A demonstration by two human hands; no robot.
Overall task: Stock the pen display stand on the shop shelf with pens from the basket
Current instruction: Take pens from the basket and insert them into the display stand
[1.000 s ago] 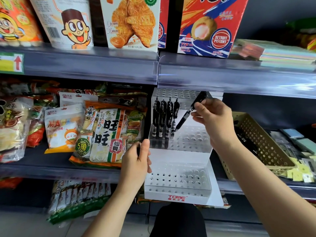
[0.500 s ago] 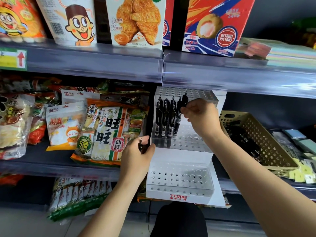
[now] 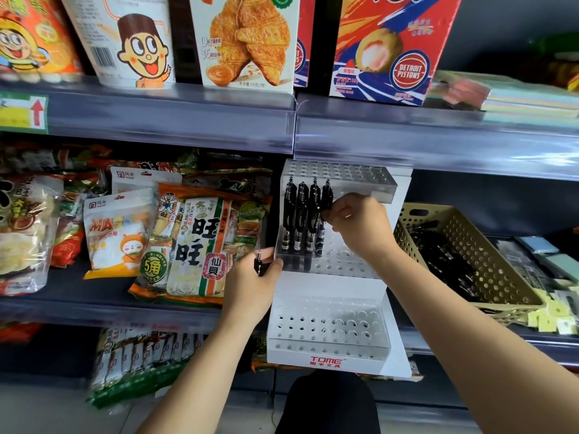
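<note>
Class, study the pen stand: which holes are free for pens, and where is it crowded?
Free: the whole bottom tier above the red label, and the middle tier right of the four pens. Crowded: the left end of the stand, where the right hand pinches the fourth pen and the left hand holds a spare pen.

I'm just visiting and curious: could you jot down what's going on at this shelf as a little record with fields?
Place: shop shelf, snack packs on the left
Stand: white pen display stand, three tiers of holes
Stocked: row of black pens upright in the middle tier's left side; no pens in the bottom tier
Right hand: pinches the end pen at the row's right end
Left hand: holds a spare pen by the stand's left edge
Basket: right of the stand, loose pens inside
</note>
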